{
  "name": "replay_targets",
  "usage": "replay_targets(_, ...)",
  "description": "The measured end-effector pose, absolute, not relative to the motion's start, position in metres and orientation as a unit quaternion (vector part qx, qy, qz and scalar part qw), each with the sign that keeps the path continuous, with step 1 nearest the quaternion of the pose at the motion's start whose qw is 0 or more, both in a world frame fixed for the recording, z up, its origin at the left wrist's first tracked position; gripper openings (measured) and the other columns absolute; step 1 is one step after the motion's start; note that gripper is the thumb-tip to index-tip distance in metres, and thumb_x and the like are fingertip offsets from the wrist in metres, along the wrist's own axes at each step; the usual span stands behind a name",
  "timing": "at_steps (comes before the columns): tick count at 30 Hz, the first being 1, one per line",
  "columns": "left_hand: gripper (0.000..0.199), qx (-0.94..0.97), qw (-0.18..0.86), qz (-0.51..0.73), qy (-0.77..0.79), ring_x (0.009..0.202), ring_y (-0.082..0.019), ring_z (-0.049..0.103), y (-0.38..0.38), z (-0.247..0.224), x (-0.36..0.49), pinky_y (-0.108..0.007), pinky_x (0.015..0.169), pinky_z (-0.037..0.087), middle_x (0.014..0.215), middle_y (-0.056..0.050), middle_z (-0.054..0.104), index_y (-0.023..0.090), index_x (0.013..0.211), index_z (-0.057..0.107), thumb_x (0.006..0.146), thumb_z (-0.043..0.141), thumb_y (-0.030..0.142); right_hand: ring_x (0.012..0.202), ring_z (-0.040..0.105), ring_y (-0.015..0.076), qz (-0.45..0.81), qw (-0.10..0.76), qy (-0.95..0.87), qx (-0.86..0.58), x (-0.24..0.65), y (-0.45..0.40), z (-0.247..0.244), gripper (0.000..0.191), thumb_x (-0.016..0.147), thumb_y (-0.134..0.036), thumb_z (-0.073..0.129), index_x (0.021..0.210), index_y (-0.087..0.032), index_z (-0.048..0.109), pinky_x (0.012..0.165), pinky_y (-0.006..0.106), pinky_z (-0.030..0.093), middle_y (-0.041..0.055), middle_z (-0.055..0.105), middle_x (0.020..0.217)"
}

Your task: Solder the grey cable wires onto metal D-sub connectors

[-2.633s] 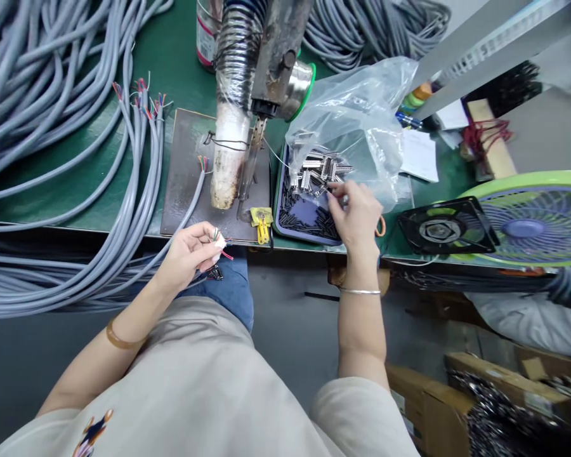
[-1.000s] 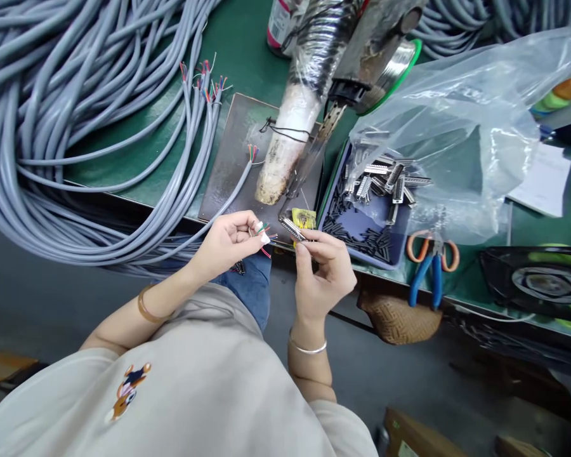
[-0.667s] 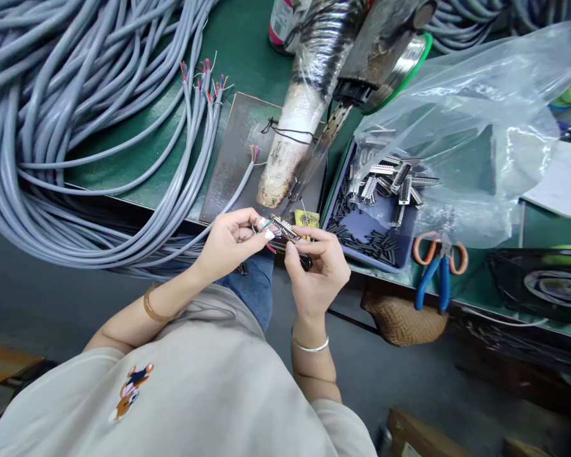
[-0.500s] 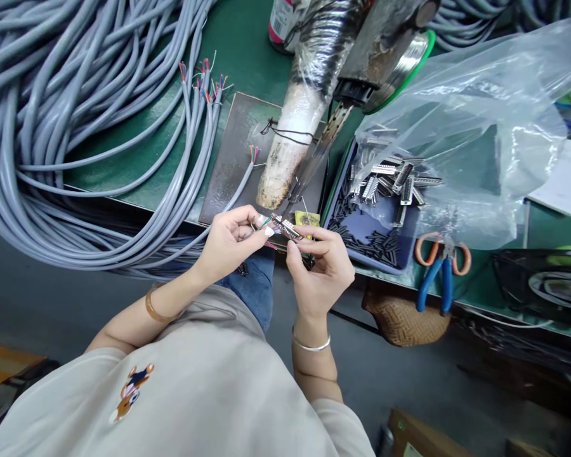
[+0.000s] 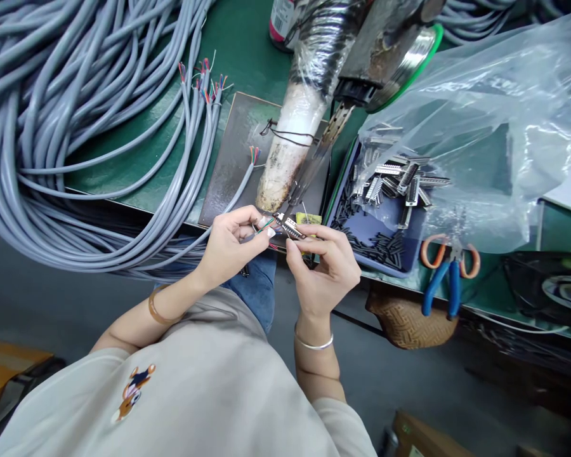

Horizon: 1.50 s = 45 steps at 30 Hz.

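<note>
Between finger and thumb, my left hand pinches thin coloured wires beside a small metal pin connector. My right hand grips that connector at its right end. Just above it hangs the tip of a soldering iron, pointing down, with a thin strand of solder close by. A yellow sponge shows behind my right fingers. Whether the wires touch the connector's pins, I cannot tell.
Grey cables with stripped ends pile up at left. A white-ended duct leans over a dark board. To the right are a purple tray of connectors and black sleeves, a plastic bag, blue-handled pliers and a solder reel.
The connector has turned slightly, so its row of pins shows more clearly. Both hands stay nearly in place; the view has shifted a little.
</note>
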<state>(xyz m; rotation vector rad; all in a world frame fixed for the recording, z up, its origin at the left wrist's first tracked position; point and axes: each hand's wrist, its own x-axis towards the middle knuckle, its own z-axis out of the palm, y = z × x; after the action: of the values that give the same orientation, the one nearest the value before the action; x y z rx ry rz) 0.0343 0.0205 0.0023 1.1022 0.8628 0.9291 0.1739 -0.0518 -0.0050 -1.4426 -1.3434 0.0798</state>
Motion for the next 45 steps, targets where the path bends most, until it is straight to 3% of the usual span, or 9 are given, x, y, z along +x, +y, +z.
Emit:
replay_targets(14, 0.013, 0.506, 0.652, 0.412, 0.386, 0.059, -0.006, 0.051, 0.0170, 0.0015, 0.0327, -0.016, 0.051, 0.041, 0.076, -0.002, 0.067, 0.016, 0.071, 0.062, 0.073, 0.073, 0.020, 0.088, 0.074, 0.0154, 0.041, 0.553, -0.569, -0.607, 0.1749, -0.0529, -0.0056, 0.016, 0.084, -0.010, 0.078, 0.084, -0.024, 0.071, 0.078, 0.033, 0.064, -0.0011, 0.078, 0.097)
replay_targets(31, 0.012, 0.506, 0.652, 0.412, 0.385, 0.062, -0.008, 0.055, 0.0195, 0.0086, 0.0328, -0.017, 0.056, 0.047, 0.072, 0.000, 0.065, 0.016, 0.071, 0.063, 0.073, 0.074, 0.020, 0.088, 0.075, 0.0159, 0.000, 0.537, -0.595, -0.599, 0.1762, -0.0514, -0.0050, 0.017, 0.083, -0.011, 0.080, 0.087, -0.026, 0.073, 0.075, 0.031, 0.065, -0.0010, 0.078, 0.099)
replay_targets(40, 0.018, 0.487, 0.683, 0.379, 0.390, 0.060, -0.006, 0.053, 0.0191, 0.0058, 0.0293, -0.016, 0.051, 0.042, 0.079, -0.003, 0.070, 0.015, 0.067, 0.060, 0.070, 0.077, 0.020, 0.086, 0.075, 0.0157, -0.028, 0.519, -0.615, -0.594, 0.1768, -0.0562, -0.0107, 0.018, 0.085, -0.010, 0.077, 0.089, -0.026, 0.070, 0.075, 0.031, 0.064, 0.0001, 0.079, 0.100)
replay_targets(45, 0.018, 0.488, 0.699, 0.356, 0.382, 0.053, -0.004, 0.047, 0.0180, 0.0086, 0.0250, -0.016, 0.046, 0.035, 0.070, -0.001, 0.063, 0.014, 0.072, 0.063, 0.071, 0.079, 0.022, 0.084, 0.074, 0.0152, 0.043, 0.544, -0.573, -0.612, 0.1752, -0.0544, -0.0054, 0.017, 0.086, -0.010, 0.074, 0.081, -0.023, 0.065, 0.078, 0.032, 0.062, -0.0012, 0.077, 0.091)
